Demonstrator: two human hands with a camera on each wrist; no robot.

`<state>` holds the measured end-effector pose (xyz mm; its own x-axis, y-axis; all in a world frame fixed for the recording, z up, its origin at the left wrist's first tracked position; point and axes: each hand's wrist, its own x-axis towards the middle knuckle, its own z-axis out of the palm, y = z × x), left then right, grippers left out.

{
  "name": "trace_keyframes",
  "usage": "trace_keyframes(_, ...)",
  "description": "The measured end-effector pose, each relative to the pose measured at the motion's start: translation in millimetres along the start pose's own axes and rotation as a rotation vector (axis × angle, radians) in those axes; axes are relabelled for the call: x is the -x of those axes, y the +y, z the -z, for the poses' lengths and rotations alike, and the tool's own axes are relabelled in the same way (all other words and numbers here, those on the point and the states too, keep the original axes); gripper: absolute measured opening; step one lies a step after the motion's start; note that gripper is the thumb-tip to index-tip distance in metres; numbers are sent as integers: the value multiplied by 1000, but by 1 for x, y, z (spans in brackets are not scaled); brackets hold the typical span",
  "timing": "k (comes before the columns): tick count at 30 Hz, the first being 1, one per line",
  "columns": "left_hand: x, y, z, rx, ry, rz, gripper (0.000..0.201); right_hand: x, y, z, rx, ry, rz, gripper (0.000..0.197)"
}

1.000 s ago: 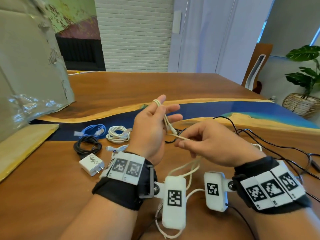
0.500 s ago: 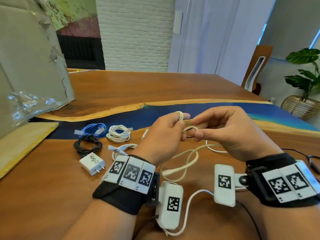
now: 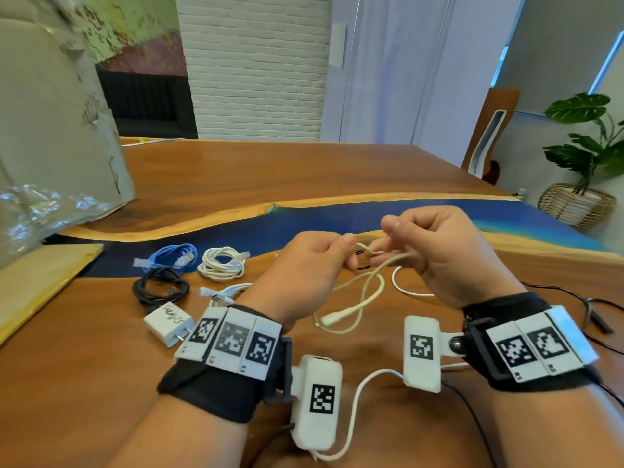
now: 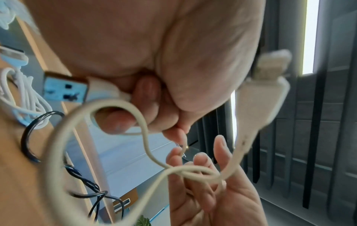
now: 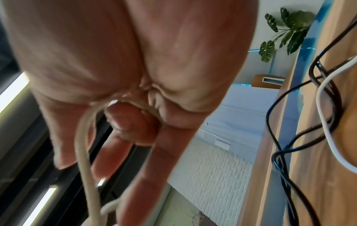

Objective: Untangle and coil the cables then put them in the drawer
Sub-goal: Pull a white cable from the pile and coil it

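A cream cable (image 3: 366, 292) hangs in a loose loop between my hands above the wooden table (image 3: 270, 177). My left hand (image 3: 346, 253) pinches one part of it, with the USB plug (image 4: 64, 90) sticking out beside my fingers. My right hand (image 3: 383, 256) grips the cable a little to the right, and its strands cross over those fingers (image 4: 203, 166). The cable's small connector end (image 3: 332, 320) dangles just above the table. In the right wrist view the cable (image 5: 85, 152) runs down from my curled fingers. No drawer is in view.
Coiled blue (image 3: 172, 258), white (image 3: 221, 265) and black (image 3: 160, 288) cables and a white charger (image 3: 169, 324) lie at the left. Tangled black wires (image 3: 587, 302) and a white cable (image 3: 405, 288) lie at the right. A cardboard box (image 3: 50, 146) stands far left.
My left hand has dropped from its raised pose with the cable over the index finger. Both hands have come close together, and the cable loop now hangs lower between them.
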<state>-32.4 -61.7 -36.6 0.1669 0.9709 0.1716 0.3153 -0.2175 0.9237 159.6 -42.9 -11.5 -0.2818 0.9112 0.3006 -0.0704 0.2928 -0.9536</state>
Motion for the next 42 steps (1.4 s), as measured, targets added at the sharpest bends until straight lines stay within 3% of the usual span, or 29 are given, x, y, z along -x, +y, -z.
trace_keyframes(5, -7, -10, 8, 228, 179, 8, 49, 1, 3, 5, 419, -79, 27, 38)
trace_keyframes(6, -8, -11, 11, 253, 208, 30, 50, 0, 4, 7, 371, -61, 37, 39)
trace_keyframes(8, -9, -12, 16, 252, 224, 63, 52, -1, 1, 8, 47, 16, 0, 40)
trace_keyframes(11, -5, -8, 15, 228, 123, 91, 46, -2, -8, 11, -364, 136, -86, 39)
trace_keyframes(15, 1, -2, 9, 396, -74, 157, 42, -7, -5, 16, -558, 391, -112, 19)
trace_keyframes(18, 3, -4, 13, 569, -118, 200, 43, -10, 0, 14, -664, 453, -76, 7)
trace_keyframes(21, 4, -5, 15, 669, -122, 227, 40, -11, 4, 12, -518, 402, -55, 13)
trace_keyframes(26, 3, -3, 15, 827, -74, 196, 40, -10, 13, 9, 70, 302, -49, 17)
trace_keyframes(31, 3, 5, 16, 973, -24, 160, 39, -4, 12, -1, 505, 55, -140, 19)
trace_keyframes(35, 2, 5, 15, 1062, 42, 144, 39, -1, 8, -7, 659, -72, -128, 20)
trace_keyframes(39, -1, 4, 10, 1021, 125, 183, 36, 0, 4, -9, 731, -55, -31, 7)
trace_keyframes(42, -1, 5, 1, 979, 121, 205, 36, -2, 8, -15, 572, -66, 58, 30)
